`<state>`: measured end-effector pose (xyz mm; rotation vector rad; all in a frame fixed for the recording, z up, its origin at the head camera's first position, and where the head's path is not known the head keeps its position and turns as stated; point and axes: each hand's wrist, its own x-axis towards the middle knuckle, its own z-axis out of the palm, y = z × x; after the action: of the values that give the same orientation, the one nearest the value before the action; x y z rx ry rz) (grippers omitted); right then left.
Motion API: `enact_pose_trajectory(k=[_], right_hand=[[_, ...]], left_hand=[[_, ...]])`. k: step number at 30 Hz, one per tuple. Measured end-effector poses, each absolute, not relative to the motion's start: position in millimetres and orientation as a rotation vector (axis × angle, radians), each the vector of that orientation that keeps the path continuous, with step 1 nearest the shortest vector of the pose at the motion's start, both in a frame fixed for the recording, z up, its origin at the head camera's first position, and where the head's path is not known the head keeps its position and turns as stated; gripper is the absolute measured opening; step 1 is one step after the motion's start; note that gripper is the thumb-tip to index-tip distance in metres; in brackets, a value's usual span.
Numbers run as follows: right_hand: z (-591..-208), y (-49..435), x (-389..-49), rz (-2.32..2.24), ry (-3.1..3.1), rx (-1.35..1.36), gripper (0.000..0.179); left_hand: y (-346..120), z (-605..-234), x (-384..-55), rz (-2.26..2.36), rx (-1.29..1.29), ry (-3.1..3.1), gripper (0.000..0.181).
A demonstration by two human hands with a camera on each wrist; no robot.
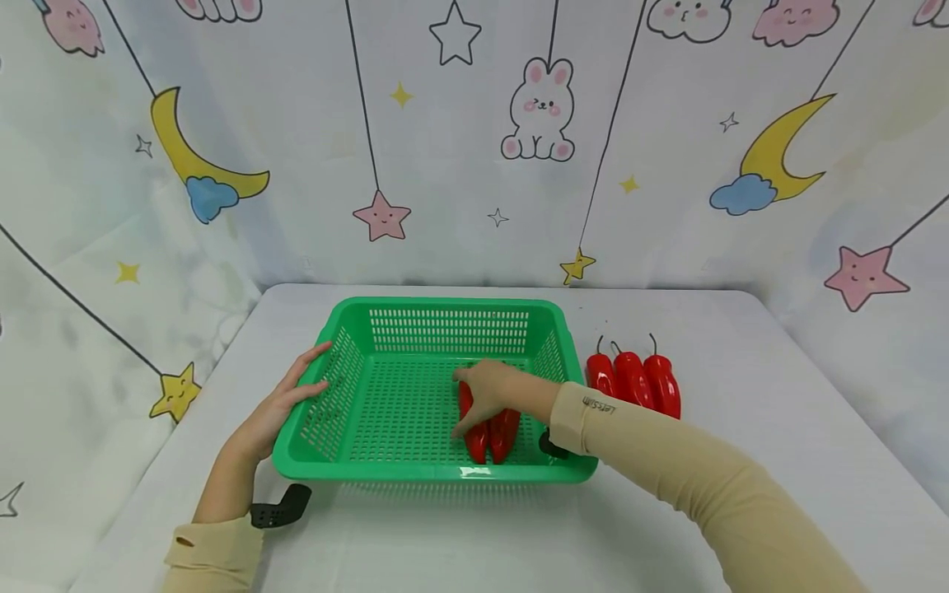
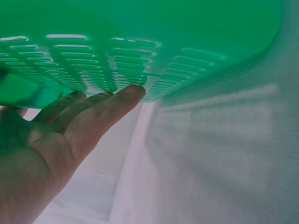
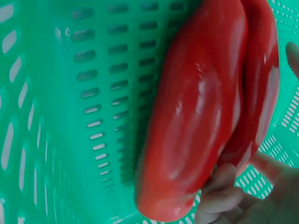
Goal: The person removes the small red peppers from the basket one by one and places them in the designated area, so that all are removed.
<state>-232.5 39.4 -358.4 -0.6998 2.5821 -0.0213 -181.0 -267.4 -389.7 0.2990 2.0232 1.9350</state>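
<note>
Two glossy red chili peppers (image 1: 504,432) lie side by side on the floor of a green plastic basket (image 1: 433,471), towards its right end. My right hand (image 1: 493,394) reaches in over them, thumb and index finger spread past the left pepper. In the right wrist view the peppers (image 3: 196,112) fill the middle, with fingertips (image 3: 222,179) right at one end and the thumb slightly apart from the far pepper. My left hand (image 1: 278,403) rests on the basket's left side, fingers (image 2: 107,109) extended against the slotted wall in the left wrist view.
Three more red chili peppers (image 1: 633,379) with dark stems lie on the white table (image 1: 741,371), right of the basket. My right sleeve (image 1: 667,449) crosses the basket's right rim. Behind the table hangs a cloth (image 1: 460,148) printed with moons, stars and a rabbit.
</note>
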Motion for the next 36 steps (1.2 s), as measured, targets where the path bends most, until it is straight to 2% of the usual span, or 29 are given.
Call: enact_pose_trajectory(k=[17,30,36], right_hand=[[-372.2,33.5,-231.9,0.228,2.6,-0.682,0.108],[-371.0,33.3,-235.5,0.054,2.596,-0.675,0.102],[-363.8,35.9,-235.5,-0.002,2.598,-0.657,0.092]], left_hand=[[-266.1,-389.7,-182.7,1.946,0.307,2.002,0.057],[-267.3,-389.4,-181.9,1.936,0.297,2.009,0.057],[-267.4,-389.4,-181.5,1.926,0.287,2.033,0.057]])
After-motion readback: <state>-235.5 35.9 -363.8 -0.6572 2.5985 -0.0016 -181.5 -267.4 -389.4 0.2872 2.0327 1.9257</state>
